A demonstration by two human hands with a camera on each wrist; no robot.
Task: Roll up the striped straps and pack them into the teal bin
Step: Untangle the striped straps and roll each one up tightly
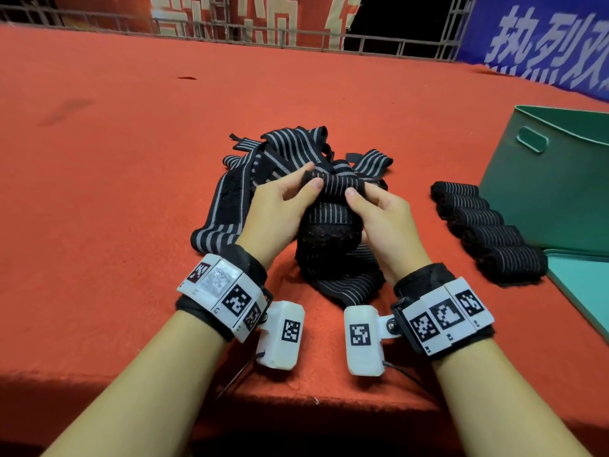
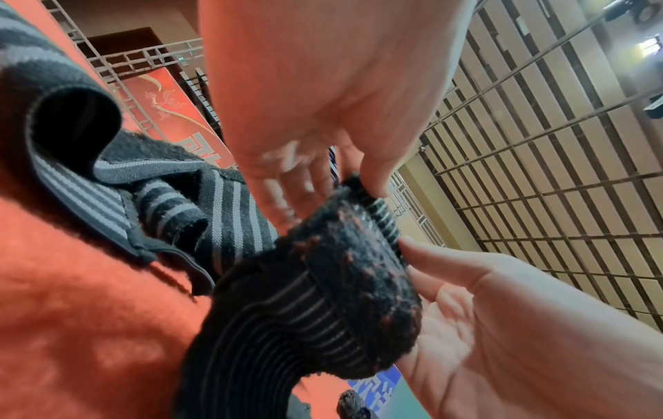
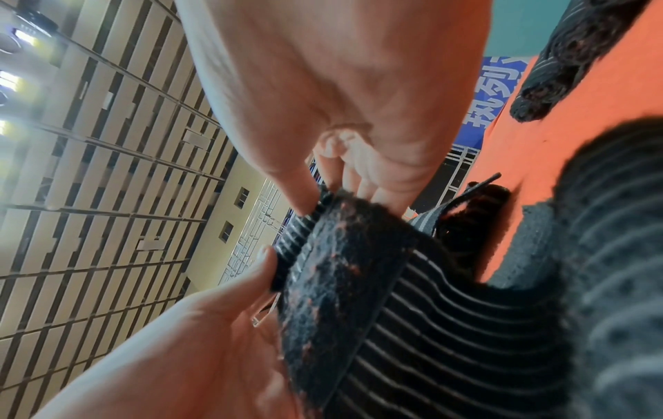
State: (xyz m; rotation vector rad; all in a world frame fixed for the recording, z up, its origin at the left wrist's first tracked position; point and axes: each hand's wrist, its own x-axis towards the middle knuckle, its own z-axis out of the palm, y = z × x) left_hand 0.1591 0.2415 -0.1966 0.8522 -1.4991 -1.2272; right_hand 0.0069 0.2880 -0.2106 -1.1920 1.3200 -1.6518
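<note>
A black strap with grey stripes (image 1: 333, 184) is held up between both hands, its top end turned into a small roll and its tail hanging to the table. My left hand (image 1: 311, 175) pinches the roll's left end with thumb and fingers; my right hand (image 1: 361, 190) pinches the right end. In the left wrist view my left hand (image 2: 333, 192) grips the fuzzy hook-and-loop end of the strap (image 2: 358, 269). The right wrist view has my right hand (image 3: 337, 198) on that same strap (image 3: 340, 269). Loose straps (image 1: 283, 153) lie piled behind. The teal bin (image 1: 560, 179) stands at the right.
Several rolled straps (image 1: 478, 222) lie in a row beside the bin. A flat teal panel (image 1: 583, 285) lies near the right front. Red cloth (image 1: 115, 176) covers the table, whose front edge runs just below my wrists. Metal railings and banners stand at the back.
</note>
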